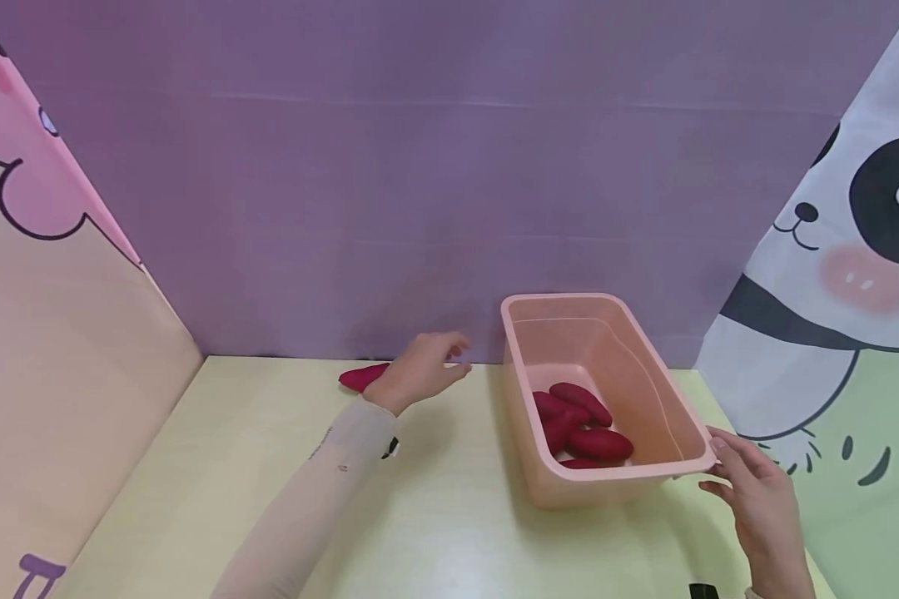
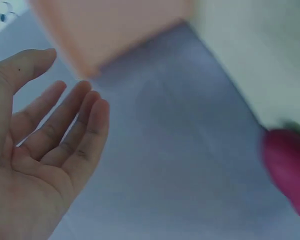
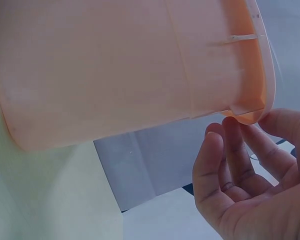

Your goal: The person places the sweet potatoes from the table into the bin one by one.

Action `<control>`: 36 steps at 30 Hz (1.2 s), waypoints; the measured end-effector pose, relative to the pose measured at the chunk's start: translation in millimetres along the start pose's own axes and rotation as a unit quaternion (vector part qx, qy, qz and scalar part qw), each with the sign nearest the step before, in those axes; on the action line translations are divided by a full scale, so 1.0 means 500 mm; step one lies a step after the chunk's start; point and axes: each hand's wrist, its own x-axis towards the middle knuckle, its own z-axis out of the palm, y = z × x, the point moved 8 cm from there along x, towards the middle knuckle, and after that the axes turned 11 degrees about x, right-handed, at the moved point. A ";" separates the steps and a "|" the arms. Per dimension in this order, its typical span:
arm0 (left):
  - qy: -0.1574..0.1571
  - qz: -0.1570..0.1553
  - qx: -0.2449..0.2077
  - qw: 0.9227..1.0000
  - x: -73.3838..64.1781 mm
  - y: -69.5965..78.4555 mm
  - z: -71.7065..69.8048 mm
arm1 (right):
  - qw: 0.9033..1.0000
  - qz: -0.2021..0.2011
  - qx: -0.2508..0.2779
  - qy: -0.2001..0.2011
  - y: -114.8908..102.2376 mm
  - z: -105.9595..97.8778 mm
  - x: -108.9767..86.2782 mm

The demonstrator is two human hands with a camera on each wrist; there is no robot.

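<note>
My left hand (image 1: 423,370) hangs over the back of the table with loosely bent fingers and nothing in its grasp. Partly hidden behind that wrist lies a red, tapered thing resembling a sweet potato (image 1: 361,378); the left wrist view shows this red piece (image 2: 289,172) blurred at the right edge. A pink plastic bin (image 1: 533,449) stands right of the left hand, apart from it. Several similar red pieces (image 1: 601,445) lie heaped inside. At the bin's near right corner, my right hand (image 1: 764,499) pinches the rim (image 3: 267,95) between thumb and fingers.
The pale yellow table (image 1: 217,457) meets a purple backdrop (image 1: 345,208) just behind the bin. A panda-printed panel (image 1: 831,333) rises on the right, a pink and beige panel (image 1: 45,358) on the left. A small black object (image 1: 702,591) shows at the front edge.
</note>
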 end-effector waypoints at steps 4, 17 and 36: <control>0.004 -0.022 0.004 1.000 -0.039 -0.084 0.006 | 1.000 0.009 -0.009 0.009 0.000 -0.004 0.002; 0.037 -0.065 0.030 0.997 -0.098 -0.296 0.009 | 1.000 0.012 -0.012 0.018 -0.002 -0.017 -0.006; 0.014 -0.077 0.008 0.997 -0.114 -0.392 0.068 | 0.999 0.016 -0.037 0.026 -0.006 -0.020 -0.013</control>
